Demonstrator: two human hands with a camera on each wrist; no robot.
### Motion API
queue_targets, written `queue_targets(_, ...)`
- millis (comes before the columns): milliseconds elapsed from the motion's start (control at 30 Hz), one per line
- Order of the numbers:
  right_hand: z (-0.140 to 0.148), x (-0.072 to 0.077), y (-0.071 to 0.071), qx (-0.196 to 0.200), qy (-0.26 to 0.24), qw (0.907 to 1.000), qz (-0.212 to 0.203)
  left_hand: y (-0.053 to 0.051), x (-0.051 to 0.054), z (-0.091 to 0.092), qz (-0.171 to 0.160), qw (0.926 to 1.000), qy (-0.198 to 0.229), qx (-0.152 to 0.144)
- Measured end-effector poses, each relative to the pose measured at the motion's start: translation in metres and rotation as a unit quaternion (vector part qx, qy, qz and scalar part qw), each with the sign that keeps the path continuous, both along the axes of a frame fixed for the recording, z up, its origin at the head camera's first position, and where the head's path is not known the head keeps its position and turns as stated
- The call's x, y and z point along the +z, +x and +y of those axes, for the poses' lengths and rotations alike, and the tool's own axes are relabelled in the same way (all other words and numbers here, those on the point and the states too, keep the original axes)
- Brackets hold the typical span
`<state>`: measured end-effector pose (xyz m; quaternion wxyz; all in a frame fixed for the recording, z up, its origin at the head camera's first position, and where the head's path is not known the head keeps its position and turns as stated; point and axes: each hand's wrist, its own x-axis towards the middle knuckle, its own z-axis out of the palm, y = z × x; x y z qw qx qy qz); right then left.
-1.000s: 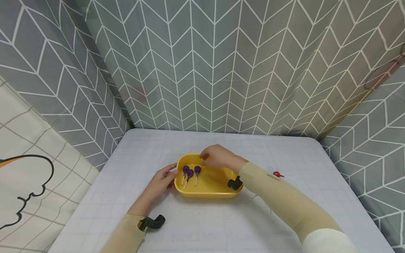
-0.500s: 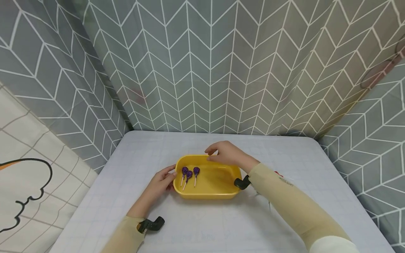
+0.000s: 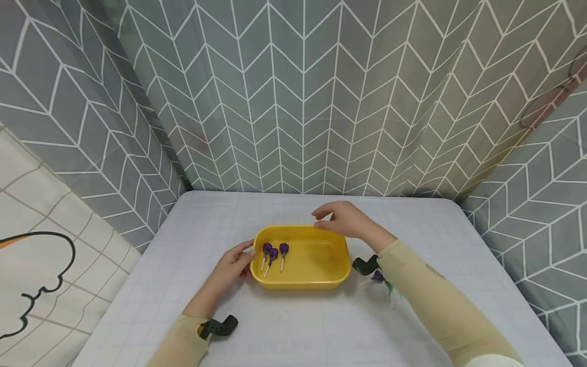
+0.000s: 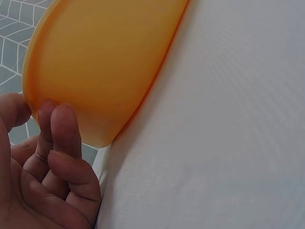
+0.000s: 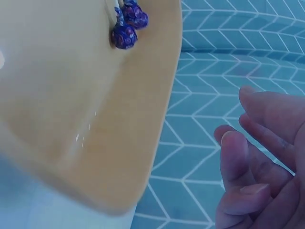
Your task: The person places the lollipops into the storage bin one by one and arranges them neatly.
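A yellow plastic tray (image 3: 316, 261) stands on the white table. Three purple-wrapped lollipops (image 3: 284, 248) lie at its left end, white sticks toward the near side. My left hand (image 3: 233, 265) holds the tray's left end; in the left wrist view its fingers (image 4: 66, 126) lie against the outer wall. Over the far right part of the rim hovers my right hand (image 3: 346, 219), fingers loosely bent. The right wrist view shows nothing between those fingers, with the tray wall (image 5: 147, 119) beside them and purple lollipops (image 5: 125, 37) inside.
Right of the tray, partly under my right forearm, lies another purple lollipop (image 3: 377, 276) with something green (image 3: 389, 286) beside it. The table (image 3: 293, 326) meets patterned curtains (image 3: 293, 102) at the back and sides.
My right hand has moved right along the tray's far rim, away from the lollipops. A red-wrapped candy is now hidden by the sleeve, while the purple one beside it shows. The left hand keeps its place.
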<state>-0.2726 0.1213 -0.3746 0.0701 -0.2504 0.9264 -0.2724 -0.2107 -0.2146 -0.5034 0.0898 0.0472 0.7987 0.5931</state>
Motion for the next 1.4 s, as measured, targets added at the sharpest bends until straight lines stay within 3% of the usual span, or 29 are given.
queue_targets(367,0.033,0.004,0.009,-0.043,-0.024,0.9988,0.001,0.001,0.001,0.0,-0.001,1.0,0.0,0.001)
queue_targets(1033,0.092,-0.013,0.03,-0.108,-0.04,0.9933,0.0,0.001,0.0,0.001,-0.004,0.9999,0.014,0.005)
queue_targets(1400,0.118,-0.026,0.048,-0.129,-0.067,0.9886,-0.037,0.0,-0.001,0.002,-0.001,0.9999,0.011,0.007)
